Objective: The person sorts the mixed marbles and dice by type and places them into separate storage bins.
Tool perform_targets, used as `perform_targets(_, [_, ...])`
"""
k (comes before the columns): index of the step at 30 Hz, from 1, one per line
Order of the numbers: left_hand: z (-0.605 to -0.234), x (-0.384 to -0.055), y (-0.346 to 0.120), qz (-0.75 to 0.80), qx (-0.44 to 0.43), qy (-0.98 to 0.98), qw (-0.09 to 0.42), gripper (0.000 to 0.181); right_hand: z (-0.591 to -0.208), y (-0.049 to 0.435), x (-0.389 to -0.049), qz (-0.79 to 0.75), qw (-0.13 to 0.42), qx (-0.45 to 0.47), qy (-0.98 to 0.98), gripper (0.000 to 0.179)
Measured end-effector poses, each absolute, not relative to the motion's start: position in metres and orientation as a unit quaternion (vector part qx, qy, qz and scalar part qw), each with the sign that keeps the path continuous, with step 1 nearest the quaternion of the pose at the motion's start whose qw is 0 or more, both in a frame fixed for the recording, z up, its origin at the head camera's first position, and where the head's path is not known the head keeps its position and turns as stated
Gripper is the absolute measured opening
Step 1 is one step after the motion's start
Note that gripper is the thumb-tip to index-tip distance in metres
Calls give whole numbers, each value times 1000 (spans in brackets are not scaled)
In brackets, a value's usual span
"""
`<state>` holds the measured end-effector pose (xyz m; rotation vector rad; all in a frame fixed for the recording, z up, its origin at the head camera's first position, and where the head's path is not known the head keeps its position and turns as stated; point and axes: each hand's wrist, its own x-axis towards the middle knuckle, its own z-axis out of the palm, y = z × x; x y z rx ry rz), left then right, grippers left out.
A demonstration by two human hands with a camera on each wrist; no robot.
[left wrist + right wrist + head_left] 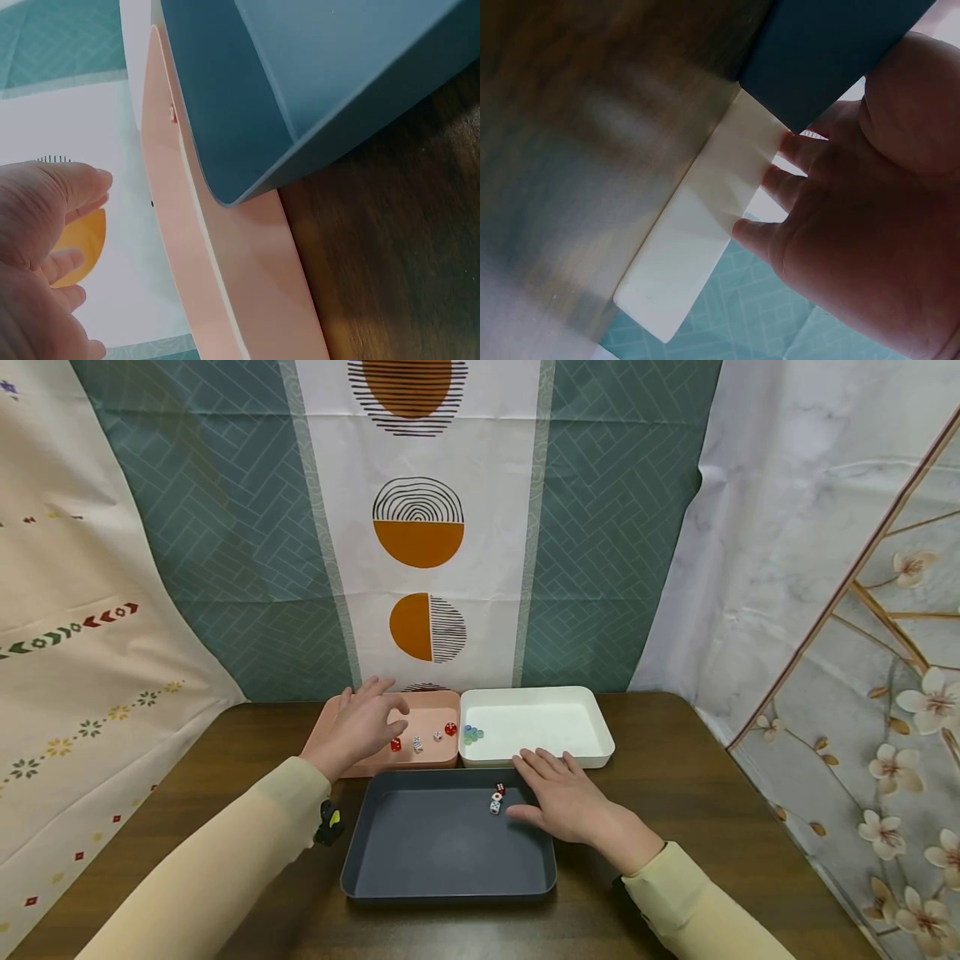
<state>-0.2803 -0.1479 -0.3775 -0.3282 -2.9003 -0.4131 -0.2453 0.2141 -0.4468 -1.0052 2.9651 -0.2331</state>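
Note:
My left hand (356, 727) hovers over the left part of the pink tray (431, 706), fingers loosely bent, thumb apart from the index finger, nothing between them. In that tray lie a red die (395, 744), white dice (417, 744) and another red die (451, 728). My right hand (558, 797) is spread above the back right corner of the dark grey tray (442, 852). Its fingertips (750, 231) are right at the front rim of the white tray (532, 727). Inside the grey tray, left of the right thumb, sit a dark red die (501, 788) and white dice (495, 807).
Small translucent blue-green pieces (472, 734) are grouped at the left end of the white tray. All three trays stand close together on a brown wooden table (645, 760). Patterned cloths (622, 527) hang behind and at both sides.

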Motion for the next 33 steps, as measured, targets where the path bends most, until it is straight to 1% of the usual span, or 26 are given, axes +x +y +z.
perform_targets(5, [-378, -278, -142, -136, -124, -978, 102, 21, -444, 214, -245, -79, 12, -319, 944, 91])
perform_targets(12, [-382, -273, -130, -142, -149, -973, 102, 26, -443, 214, -244, -80, 11, -313, 946, 93])
perform_targets(17, [-385, -271, -120, -139, -165, -971, 101, 22, -433, 212, -239, -81, 22, -317, 945, 89])
perform_targets(22, [-386, -267, -108, -139, -174, -971, 90, 19, -431, 213, -239, -86, 17, -321, 943, 89])
perform_targets(28, [-390, -262, -96, -125, -195, -968, 100, 19, -432, 213, -239, -87, 18, -320, 943, 89])
perform_targets(33, [-393, -256, -88, -116, -212, -965, 97, 18, -430, 212, -238, -75, 24, -318, 945, 89])
